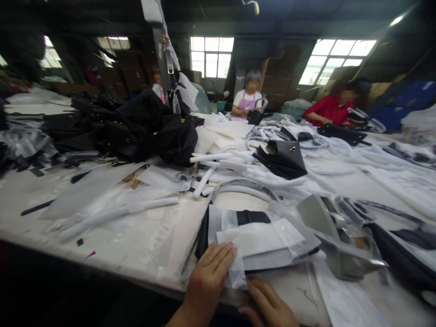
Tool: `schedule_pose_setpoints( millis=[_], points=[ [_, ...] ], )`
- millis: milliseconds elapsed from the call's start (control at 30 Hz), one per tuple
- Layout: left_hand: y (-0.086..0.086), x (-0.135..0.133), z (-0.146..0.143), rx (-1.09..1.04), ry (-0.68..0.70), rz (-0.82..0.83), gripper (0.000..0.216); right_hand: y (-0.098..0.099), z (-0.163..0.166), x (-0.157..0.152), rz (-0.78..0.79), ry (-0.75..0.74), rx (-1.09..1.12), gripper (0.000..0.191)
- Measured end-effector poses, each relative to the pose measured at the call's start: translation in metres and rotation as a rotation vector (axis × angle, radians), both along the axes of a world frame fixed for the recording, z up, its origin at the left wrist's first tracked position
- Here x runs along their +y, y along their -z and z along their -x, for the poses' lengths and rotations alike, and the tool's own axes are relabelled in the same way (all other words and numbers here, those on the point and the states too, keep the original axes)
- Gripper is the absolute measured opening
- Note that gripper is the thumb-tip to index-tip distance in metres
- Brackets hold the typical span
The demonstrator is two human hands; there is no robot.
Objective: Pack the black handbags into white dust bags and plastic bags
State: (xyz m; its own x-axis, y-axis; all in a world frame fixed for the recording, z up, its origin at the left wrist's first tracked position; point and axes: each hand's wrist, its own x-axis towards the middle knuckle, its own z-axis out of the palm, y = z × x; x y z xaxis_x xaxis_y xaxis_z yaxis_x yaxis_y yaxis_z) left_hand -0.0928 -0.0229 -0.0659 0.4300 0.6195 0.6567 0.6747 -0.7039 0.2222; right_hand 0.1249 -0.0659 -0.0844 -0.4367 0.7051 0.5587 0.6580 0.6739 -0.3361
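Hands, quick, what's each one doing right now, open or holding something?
Left hand: open, flat on the clear plastic wrap.
Right hand: at the wrap's lower corner; grip cannot be told.

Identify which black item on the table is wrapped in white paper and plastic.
The flat one under the left hand at the near edge; the black bag mid-table and the far-left pile lie bare.

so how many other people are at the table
3: one behind the black bags, left; one in a pink apron, centre; one in red, right. Others may be hidden.
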Motion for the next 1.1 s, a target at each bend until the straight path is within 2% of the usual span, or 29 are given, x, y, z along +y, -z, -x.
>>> schedule_pose_setpoints(
  millis=[167, 300, 467, 600, 767, 933, 1033, 1100],
  points=[
    [-0.007, 0.002, 0.004, 0.021, 0.025, 0.121, 0.058, -0.018, 0.022, -0.001, 0.198, 0.072, -0.025, 0.021],
    [-0.008, 0.002, 0.005, 0.032, 0.024, 0.147, 0.064, -0.023, 0.027, 0.005, 0.093, 0.083, -0.091, 0.016],
    [-0.008, -0.001, 0.005, 0.058, 0.044, 0.182, 0.072, -0.017, 0.028, 0.011, -0.068, 0.06, -0.153, 0.023],
    [-0.013, -0.002, 0.007, 0.074, 0.063, 0.225, 0.074, -0.016, 0.026, 0.012, -0.136, 0.018, -0.191, 0.026],
    [-0.016, -0.002, 0.009, 0.102, 0.068, 0.269, 0.075, -0.016, 0.026, 0.011, -0.094, 0.019, -0.211, 0.016],
    [-0.015, 0.001, 0.011, 0.131, 0.1, 0.262, 0.076, -0.017, 0.034, 0.013, -0.024, 0.084, -0.252, 0.024],
    [-0.013, 0.003, 0.012, 0.136, 0.105, 0.219, 0.073, -0.02, 0.035, 0.013, -0.025, 0.054, -0.281, 0.029],
    [-0.012, 0.003, 0.012, 0.143, 0.109, 0.18, 0.071, -0.021, 0.034, 0.009, 0.008, 0.024, -0.291, 0.026]
  ],
)
